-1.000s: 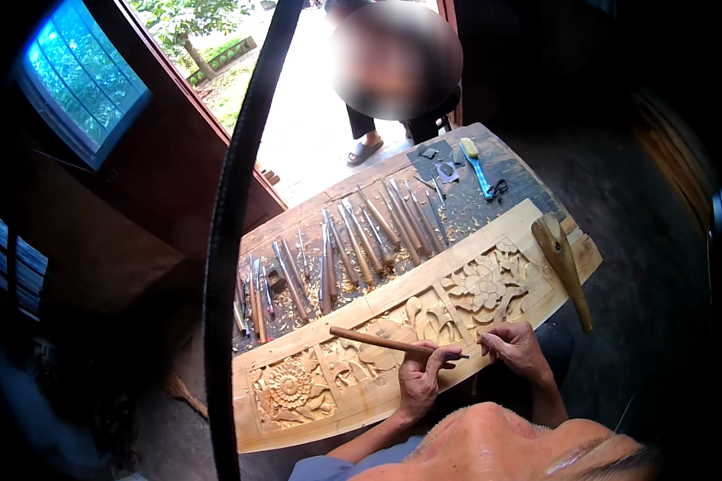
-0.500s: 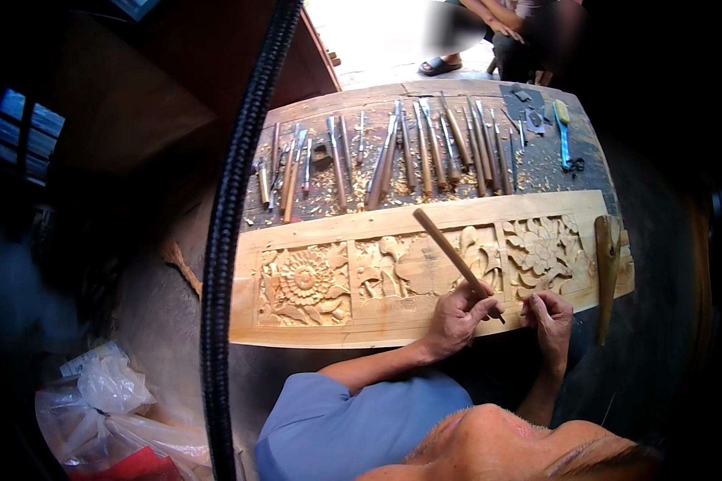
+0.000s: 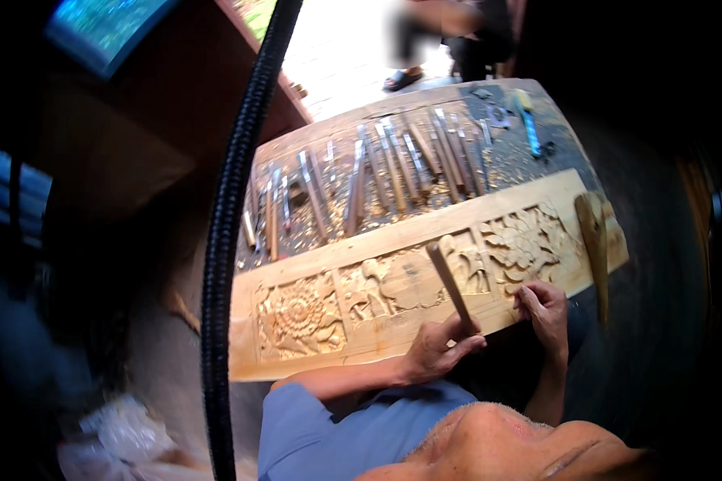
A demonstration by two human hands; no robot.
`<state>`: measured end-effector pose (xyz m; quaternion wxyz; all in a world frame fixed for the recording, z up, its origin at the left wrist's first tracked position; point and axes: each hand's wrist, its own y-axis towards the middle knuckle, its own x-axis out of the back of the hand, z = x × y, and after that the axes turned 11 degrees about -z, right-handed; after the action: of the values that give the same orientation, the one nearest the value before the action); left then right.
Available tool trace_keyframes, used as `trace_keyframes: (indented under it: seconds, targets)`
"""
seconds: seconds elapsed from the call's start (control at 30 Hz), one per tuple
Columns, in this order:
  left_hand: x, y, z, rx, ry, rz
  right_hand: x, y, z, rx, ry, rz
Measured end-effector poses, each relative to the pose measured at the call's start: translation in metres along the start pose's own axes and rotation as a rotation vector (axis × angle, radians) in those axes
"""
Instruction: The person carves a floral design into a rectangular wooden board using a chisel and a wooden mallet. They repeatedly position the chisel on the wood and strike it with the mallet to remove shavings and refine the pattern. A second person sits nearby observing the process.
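Observation:
My left hand (image 3: 445, 346) grips a wooden-handled chisel (image 3: 445, 276), held tilted upward over the near edge of a long pale board (image 3: 393, 337) with carved floral panels (image 3: 297, 313). To its right, my right hand (image 3: 541, 309) has thumb and fingers pinched at the board's near edge, below the right-hand flower panel (image 3: 521, 244); what they hold, if anything, is too small to make out. A wooden mallet (image 3: 594, 244) lies across the board's right end. Beyond the board, a row of several chisels and gouges (image 3: 389, 168) lies among wood shavings.
The worn workbench (image 3: 353, 112) also holds a blue-handled brush (image 3: 528, 124) and dark scraps (image 3: 481, 94). Another person (image 3: 481, 48) is in the bright doorway. A dark door (image 3: 176, 72) stands at left, plastic bags (image 3: 128, 433) at lower left. A black braided cable (image 3: 241, 144) crosses the view.
The view has swung and blurred. The chisel in my left hand has gone from lying nearly level to standing steeply tilted. My right hand stays pinched near the board's edge.

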<state>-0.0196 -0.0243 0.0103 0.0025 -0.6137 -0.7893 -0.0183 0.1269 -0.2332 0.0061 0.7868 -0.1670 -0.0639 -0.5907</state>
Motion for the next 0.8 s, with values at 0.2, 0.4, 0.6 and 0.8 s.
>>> trace_keyframes:
  seconds: [0.2,0.4,0.6,0.8]
  targets:
    - [0.002,0.003,0.024,0.044,-0.074,0.074,0.002,0.000,-0.013,0.008,0.063,-0.018]
    - [0.006,0.005,0.024,0.181,-0.138,0.071,0.003,0.001,-0.011,0.041,0.042,-0.014]
    - [0.007,0.005,0.032,0.153,-0.138,0.091,0.001,0.002,-0.014,0.081,0.042,0.001]
    - [0.007,0.005,0.026,0.155,-0.101,0.086,0.001,0.003,-0.015,0.063,0.052,0.011]
